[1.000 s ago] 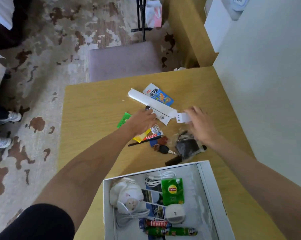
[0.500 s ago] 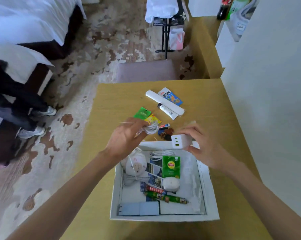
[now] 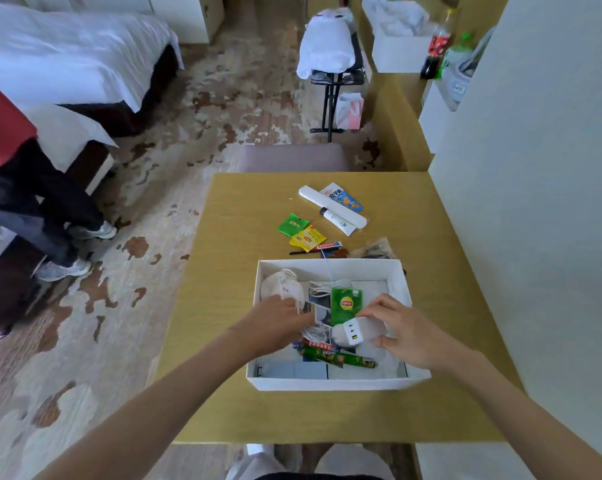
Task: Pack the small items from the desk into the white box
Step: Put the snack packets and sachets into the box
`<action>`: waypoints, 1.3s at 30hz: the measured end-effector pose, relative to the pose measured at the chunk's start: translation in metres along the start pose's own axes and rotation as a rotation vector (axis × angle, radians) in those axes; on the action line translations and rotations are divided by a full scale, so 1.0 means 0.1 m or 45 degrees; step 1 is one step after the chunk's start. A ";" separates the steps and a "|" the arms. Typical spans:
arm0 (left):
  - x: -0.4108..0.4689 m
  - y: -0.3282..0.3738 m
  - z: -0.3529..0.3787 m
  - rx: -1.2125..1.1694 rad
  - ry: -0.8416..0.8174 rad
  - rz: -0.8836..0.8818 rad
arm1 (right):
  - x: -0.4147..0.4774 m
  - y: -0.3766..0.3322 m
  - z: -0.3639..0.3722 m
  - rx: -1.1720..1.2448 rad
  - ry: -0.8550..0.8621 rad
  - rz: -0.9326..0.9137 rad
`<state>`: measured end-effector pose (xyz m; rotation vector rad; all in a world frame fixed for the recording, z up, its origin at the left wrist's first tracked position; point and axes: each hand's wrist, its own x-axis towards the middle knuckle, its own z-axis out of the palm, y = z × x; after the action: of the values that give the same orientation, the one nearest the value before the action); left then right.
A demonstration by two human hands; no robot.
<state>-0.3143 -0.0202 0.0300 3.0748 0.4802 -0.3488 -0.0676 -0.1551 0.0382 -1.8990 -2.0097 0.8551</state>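
Note:
The white box stands on the wooden desk, and both my hands are inside it. My right hand grips a white charger block low over the box's middle. Beside it, my left hand holds a coiled white cable against the box's contents. A white pouch, a green Lipton packet and a green and red snack stick lie in the box. A white case, a tube, a blue packet, green and yellow sachets lie beyond the box.
A clear bag of dark items and a black pin lie just behind the box. A padded stool stands past the desk. The wall runs along the right. A person stands at the left by the bed.
Both hands came back from the far items to the box and lowered into it, the right with the charger block, the left with the cable. The view pulled back from the desk.

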 end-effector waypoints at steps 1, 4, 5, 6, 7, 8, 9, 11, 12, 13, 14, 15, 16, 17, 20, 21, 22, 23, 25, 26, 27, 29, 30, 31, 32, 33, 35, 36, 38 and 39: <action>0.01 -0.02 0.06 -0.019 -0.087 -0.034 | -0.01 -0.02 0.04 0.000 -0.014 0.023; 0.03 -0.05 0.18 -0.020 -0.235 -0.072 | -0.03 -0.07 0.16 -0.027 -0.090 0.086; 0.03 -0.06 0.22 -0.021 -0.233 -0.073 | -0.03 -0.08 0.20 -0.040 -0.117 0.105; 0.03 -0.06 0.24 -0.020 -0.211 -0.069 | -0.03 -0.10 0.25 -0.059 -0.145 0.123; 0.03 -0.07 0.27 -0.021 -0.182 -0.061 | -0.02 -0.11 0.29 -0.077 -0.175 0.144; 0.03 -0.07 0.28 -0.028 -0.149 -0.053 | -0.01 -0.13 0.33 -0.086 -0.210 0.170; 0.02 -0.07 0.29 -0.040 -0.111 -0.047 | 0.01 -0.14 0.36 -0.088 -0.248 0.197; -0.02 -0.07 0.30 -0.052 -0.038 -0.037 | 0.05 -0.15 0.37 -0.086 -0.315 0.237; -0.04 -0.09 0.30 -0.047 -0.015 -0.025 | 0.08 -0.15 0.36 -0.098 -0.354 0.244; -0.06 -0.10 0.29 -0.037 -0.002 -0.010 | 0.11 -0.15 0.36 -0.123 -0.396 0.244; -0.08 -0.12 0.27 -0.028 -0.004 0.002 | 0.14 -0.15 0.36 -0.153 -0.440 0.243; -0.09 -0.14 0.25 -0.018 -0.015 0.009 | 0.16 -0.16 0.36 -0.177 -0.479 0.250; -0.11 -0.17 0.23 -0.002 -0.029 0.013 | 0.18 -0.17 0.37 -0.189 -0.515 0.267; -0.12 -0.19 0.21 0.011 -0.034 0.012 | 0.20 -0.18 0.38 -0.186 -0.547 0.285; -0.18 -0.23 0.13 -0.051 0.033 0.002 | 0.26 -0.21 0.35 -0.062 -0.608 0.326; -0.20 -0.24 0.10 -0.105 0.069 -0.009 | 0.27 -0.22 0.35 0.012 -0.622 0.334; -0.22 -0.25 0.08 -0.167 0.105 -0.030 | 0.29 -0.23 0.35 0.072 -0.634 0.333; -0.24 -0.27 0.05 -0.221 0.133 -0.056 | 0.29 -0.25 0.38 0.100 -0.648 0.322; -0.28 -0.28 0.03 -0.272 0.149 -0.104 | 0.31 -0.28 0.47 0.085 -0.668 0.290; -0.29 -0.29 0.04 -0.274 0.144 -0.120 | 0.33 -0.29 0.52 0.081 -0.652 0.280; -0.29 -0.28 0.05 -0.262 0.136 -0.133 | 0.36 -0.28 0.55 0.095 -0.610 0.277; -0.28 -0.27 0.09 -0.200 0.095 -0.142 | 0.42 -0.27 0.57 0.156 -0.460 0.291; -0.26 -0.26 0.11 -0.151 0.056 -0.133 | 0.46 -0.26 0.56 0.173 -0.373 0.300; -0.25 -0.24 0.14 -0.091 0.011 -0.114 | 0.50 -0.26 0.56 0.172 -0.298 0.300; -0.23 -0.21 0.16 -0.022 -0.034 -0.090 | 0.53 -0.27 0.56 0.166 -0.250 0.291; -0.21 -0.19 0.17 0.047 -0.076 -0.071 | 0.57 -0.30 0.58 0.172 -0.233 0.280; -0.16 -0.16 0.19 0.139 -0.146 -0.075 | 0.66 -0.37 0.63 0.194 -0.254 0.260; -0.13 -0.15 0.20 0.158 -0.164 -0.100 | 0.72 -0.42 0.66 0.181 -0.262 0.253; -0.07 -0.15 0.19 0.173 -0.183 -0.140 | 0.81 -0.49 0.71 0.105 -0.219 0.255; -0.05 -0.14 0.19 0.179 -0.189 -0.145 | 0.84 -0.52 0.72 0.052 -0.175 0.247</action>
<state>-0.3279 -0.0089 0.0129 3.1294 0.6530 -0.6339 -0.1604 -0.0903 -0.0080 -2.0903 -1.8873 1.0945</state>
